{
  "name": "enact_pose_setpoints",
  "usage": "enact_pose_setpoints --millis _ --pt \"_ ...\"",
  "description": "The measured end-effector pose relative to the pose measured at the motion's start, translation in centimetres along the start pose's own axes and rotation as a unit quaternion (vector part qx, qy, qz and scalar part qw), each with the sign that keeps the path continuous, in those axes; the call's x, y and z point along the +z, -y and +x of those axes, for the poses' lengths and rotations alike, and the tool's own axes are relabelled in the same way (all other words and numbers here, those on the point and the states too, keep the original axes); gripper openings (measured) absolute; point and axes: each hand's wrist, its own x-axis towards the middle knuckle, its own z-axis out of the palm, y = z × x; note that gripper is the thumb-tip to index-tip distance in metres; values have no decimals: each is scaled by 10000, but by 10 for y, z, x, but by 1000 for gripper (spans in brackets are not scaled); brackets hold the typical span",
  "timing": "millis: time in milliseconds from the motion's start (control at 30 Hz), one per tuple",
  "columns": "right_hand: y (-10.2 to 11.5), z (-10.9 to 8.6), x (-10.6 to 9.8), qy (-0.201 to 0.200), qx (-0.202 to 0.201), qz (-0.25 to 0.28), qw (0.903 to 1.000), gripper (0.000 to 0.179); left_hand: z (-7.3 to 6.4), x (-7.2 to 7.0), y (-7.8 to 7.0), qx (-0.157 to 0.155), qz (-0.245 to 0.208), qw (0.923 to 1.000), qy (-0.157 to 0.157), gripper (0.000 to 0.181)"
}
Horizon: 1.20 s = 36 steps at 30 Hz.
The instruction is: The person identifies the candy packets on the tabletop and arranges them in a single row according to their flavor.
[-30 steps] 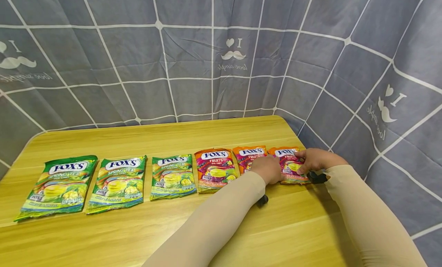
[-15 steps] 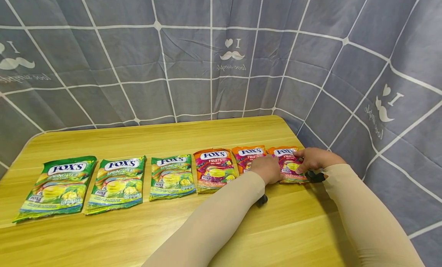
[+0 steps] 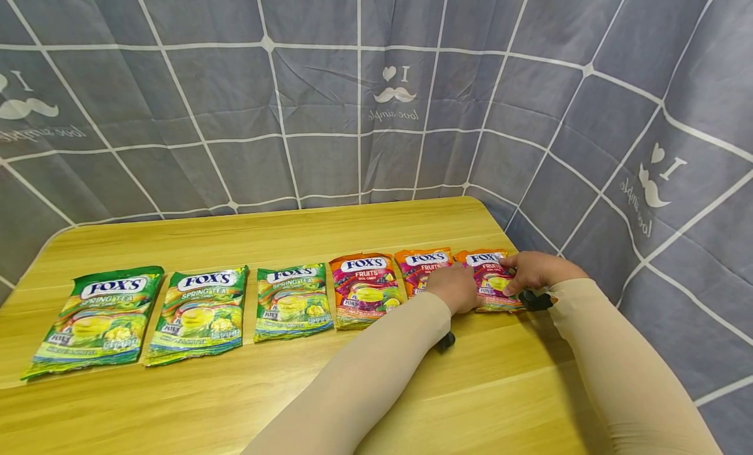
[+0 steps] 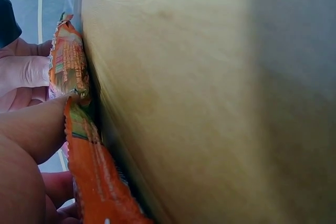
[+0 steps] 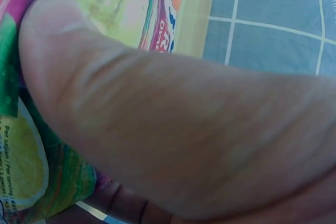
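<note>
At the right end of a row of candy bags, my right hand (image 3: 544, 272) grips the right edge of a red and orange Fox's Fruits candy bag (image 3: 488, 267). Its thumb (image 5: 157, 108) lies across the printed front in the right wrist view. My left hand (image 3: 453, 288) is at that bag's left edge and partly covers the neighbouring Fruits candy bag (image 3: 423, 260). In the left wrist view, the left thumb (image 4: 37, 124) pinches where the end bag (image 4: 68, 59) meets the orange neighbouring bag (image 4: 102, 179). Most left fingertips are hidden.
Another Fruits candy bag (image 3: 367, 288) lies further left. Beyond it are three green Spring Tea candy bags, the nearest (image 3: 294, 301) being the smallest-looking. All lie flat on a wooden table (image 3: 282, 403). A grey checked curtain (image 3: 323, 115) encloses the back and right sides.
</note>
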Motion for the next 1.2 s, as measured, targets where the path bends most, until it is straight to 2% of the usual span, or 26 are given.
enact_pose_setpoints --millis 667,1200 --pt "2 -4 0 93 86 -74 9999 93 0 1 -3 -83 -30 10000 5 70" --pt "1 -2 -1 107 62 16 9999 93 -1 0 -1 -62 -110 9999 -23 75"
